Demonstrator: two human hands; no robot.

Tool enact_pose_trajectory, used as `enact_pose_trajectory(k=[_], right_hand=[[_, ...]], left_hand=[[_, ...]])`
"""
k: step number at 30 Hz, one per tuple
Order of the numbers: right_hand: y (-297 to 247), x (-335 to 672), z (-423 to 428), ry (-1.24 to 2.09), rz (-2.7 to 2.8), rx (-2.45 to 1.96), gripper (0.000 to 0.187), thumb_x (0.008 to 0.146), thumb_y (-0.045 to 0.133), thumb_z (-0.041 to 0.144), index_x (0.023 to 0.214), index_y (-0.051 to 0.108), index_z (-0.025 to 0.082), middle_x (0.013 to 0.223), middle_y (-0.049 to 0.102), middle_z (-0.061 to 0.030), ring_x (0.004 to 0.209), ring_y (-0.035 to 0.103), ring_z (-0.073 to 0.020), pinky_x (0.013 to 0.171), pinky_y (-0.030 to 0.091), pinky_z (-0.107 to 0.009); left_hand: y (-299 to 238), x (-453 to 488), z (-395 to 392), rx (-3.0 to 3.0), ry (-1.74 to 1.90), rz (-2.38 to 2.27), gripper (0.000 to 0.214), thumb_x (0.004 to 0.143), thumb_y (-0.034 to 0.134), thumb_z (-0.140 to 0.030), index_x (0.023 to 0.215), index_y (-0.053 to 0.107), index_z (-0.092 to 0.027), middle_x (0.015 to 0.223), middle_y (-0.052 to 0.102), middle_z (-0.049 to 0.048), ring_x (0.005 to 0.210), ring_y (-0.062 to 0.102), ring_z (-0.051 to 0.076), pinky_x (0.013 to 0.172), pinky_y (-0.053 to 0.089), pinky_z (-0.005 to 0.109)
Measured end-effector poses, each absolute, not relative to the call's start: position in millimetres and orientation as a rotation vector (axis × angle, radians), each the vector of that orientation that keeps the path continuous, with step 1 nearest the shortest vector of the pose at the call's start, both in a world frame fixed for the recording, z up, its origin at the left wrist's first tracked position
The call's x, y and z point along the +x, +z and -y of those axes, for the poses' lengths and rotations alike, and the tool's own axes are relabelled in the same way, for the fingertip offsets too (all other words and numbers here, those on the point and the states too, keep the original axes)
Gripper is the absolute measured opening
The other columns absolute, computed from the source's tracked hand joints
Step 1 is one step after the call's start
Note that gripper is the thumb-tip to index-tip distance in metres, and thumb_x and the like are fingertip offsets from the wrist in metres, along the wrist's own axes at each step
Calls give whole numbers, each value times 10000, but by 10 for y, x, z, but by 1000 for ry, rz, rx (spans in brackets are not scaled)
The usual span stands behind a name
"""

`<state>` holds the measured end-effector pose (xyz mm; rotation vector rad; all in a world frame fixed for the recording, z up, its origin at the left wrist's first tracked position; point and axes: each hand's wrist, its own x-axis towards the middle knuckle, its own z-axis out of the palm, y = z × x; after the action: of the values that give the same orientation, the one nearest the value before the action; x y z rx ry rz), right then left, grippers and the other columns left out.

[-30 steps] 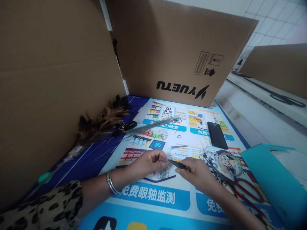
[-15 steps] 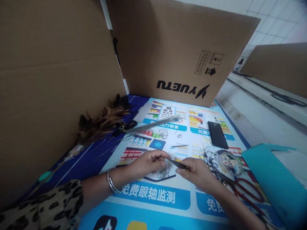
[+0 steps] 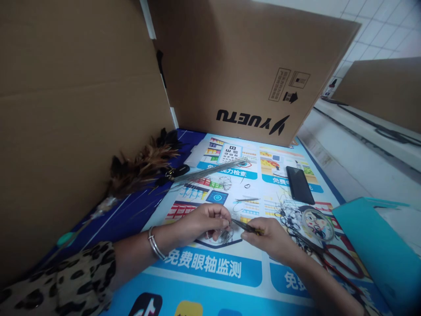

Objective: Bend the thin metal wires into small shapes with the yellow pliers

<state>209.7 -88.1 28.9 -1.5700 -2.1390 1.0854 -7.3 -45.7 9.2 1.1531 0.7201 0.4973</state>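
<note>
My left hand (image 3: pixel 205 222) is closed in a pinch on a small tangle of thin wire loops (image 3: pixel 225 235) over the printed blue poster (image 3: pixel 210 267). A silver bangle sits on that wrist. My right hand (image 3: pixel 269 237) grips small pliers (image 3: pixel 245 226) with yellow on the handle. The pliers' tips point left and meet the wire at my left fingertips. Both hands hover just above the poster.
A bundle of straight wires (image 3: pixel 210 171) and a feather duster (image 3: pixel 141 169) lie at the left. A black phone (image 3: pixel 299 184), a wire pile (image 3: pixel 289 217), a tape roll (image 3: pixel 317 219) and red scissors (image 3: pixel 342 263) lie right. A teal folder (image 3: pixel 378 245) lies at the far right. Cardboard walls (image 3: pixel 250 66) stand behind.
The hands have stayed nearly still over the poster. The pliers' tips have closed in slightly on the wire at my left fingertips; the view has shifted a little.
</note>
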Motion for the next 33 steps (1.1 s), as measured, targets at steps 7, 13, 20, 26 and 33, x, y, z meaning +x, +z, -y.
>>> enact_pose_trajectory(k=[7,13,20,26,33], right_hand=[[285,2072,898,992,2168,-1586,306,797,484,380,580,428,172,588,420,46,545,396,-80,500,250,-194],[270,2053,906,934,2173,-1618,325,803,470,392,570,414,173,583,441,42,553,416,-87,510,256,-197],[225,2025,915,768,2219,-1682,315,808,472,395,589,409,178,587,460,34,565,424,-96,525,251,-204],[215,2008,930,701,2239,-1732,309,825,447,419,625,447,183,622,490,17,578,434,-107,524,242,-210],[203,2004,941,561,2273,-1765,252,826,470,406,691,511,198,712,536,7,657,474,-122,551,258,-215]], left_hand=[[98,-50,482,1050,592,-678,153,737,615,-243,793,527,-131,645,561,-6,428,421,36,394,230,163],[73,-35,493,1046,632,-700,171,731,621,-259,785,514,-136,574,483,-38,432,398,42,419,249,172],[51,-19,510,1088,675,-722,131,752,592,-247,775,508,-148,531,451,-59,421,393,45,412,253,170],[45,-13,509,1135,695,-753,105,769,571,-226,767,502,-147,524,446,-63,424,401,46,421,283,172],[55,-5,524,1162,768,-850,125,749,592,-234,755,505,-144,563,447,-67,426,412,37,422,299,168]])
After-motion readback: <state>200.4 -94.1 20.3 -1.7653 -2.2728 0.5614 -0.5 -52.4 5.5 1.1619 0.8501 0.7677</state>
